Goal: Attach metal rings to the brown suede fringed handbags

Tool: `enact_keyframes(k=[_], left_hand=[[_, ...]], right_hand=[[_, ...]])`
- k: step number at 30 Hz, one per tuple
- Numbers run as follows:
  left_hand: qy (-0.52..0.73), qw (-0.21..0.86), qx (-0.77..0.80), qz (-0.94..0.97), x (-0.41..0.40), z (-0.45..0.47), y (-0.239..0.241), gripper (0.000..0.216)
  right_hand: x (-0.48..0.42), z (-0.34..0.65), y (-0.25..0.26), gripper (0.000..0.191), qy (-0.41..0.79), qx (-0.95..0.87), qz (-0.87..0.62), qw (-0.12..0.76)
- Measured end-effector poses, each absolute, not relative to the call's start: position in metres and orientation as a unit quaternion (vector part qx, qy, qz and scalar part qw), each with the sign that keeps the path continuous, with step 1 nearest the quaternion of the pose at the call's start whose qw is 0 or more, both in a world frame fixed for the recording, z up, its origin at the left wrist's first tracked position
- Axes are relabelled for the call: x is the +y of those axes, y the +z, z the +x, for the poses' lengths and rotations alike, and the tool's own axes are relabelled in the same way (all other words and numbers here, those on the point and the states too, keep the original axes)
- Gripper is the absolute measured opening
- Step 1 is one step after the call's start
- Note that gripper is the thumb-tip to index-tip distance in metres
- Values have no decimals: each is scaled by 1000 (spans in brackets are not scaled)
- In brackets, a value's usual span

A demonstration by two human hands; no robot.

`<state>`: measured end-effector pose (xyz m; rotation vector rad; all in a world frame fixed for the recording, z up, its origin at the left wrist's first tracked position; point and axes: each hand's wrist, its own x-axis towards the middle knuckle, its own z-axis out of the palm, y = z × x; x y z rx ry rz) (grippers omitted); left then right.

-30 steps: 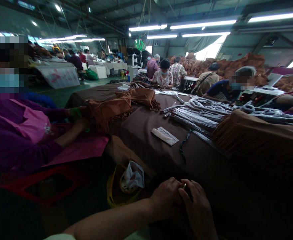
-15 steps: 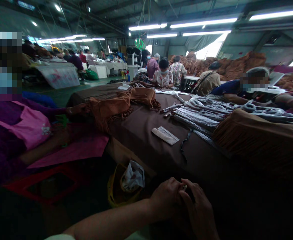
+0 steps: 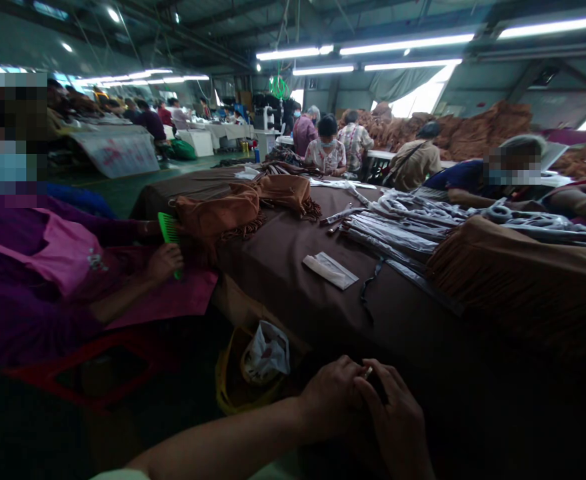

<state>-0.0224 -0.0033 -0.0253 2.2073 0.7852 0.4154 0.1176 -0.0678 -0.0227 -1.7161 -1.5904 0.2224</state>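
Note:
Low in the head view, my left hand [image 3: 331, 392] is closed, its knuckles up and its fingertips hidden. Against it, my right hand [image 3: 399, 408] pinches with thumb and forefinger. A tiny pale, shiny piece [image 3: 368, 373] shows where the two hands meet; it is too small and dark to name. Both hands are just off the near edge of the table with the brown cloth [image 3: 283, 280]. Farther up on this cloth lie a flat clear packet [image 3: 331, 270] and a short black strap [image 3: 371, 293].
Fringed brown bags [image 3: 217, 210] sit at the far left of the table. Plastic-wrapped straps [image 3: 393, 230] and a fringed brown piece [image 3: 517, 257] lie to the right. A yellow basket [image 3: 223, 380] stands below. At left, a co-worker's hand [image 3: 165, 262] holds a green comb [image 3: 169, 230].
The co-worker at left has raised the green comb up toward the brown bag. My own hands stay nearly in place, with only a slight shift of my right fingers.

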Motion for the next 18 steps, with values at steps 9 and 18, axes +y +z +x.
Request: enact_keyframes(k=[9, 18], left_hand=[[163, 362, 301, 867, -3, -20, -36, 46], [163, 391, 312, 850, -4, -25, -25, 48]], right_hand=[[-68, 118, -26, 38, 70, -634, -667, 385], [-70, 121, -23, 37, 123, -643, -665, 358]])
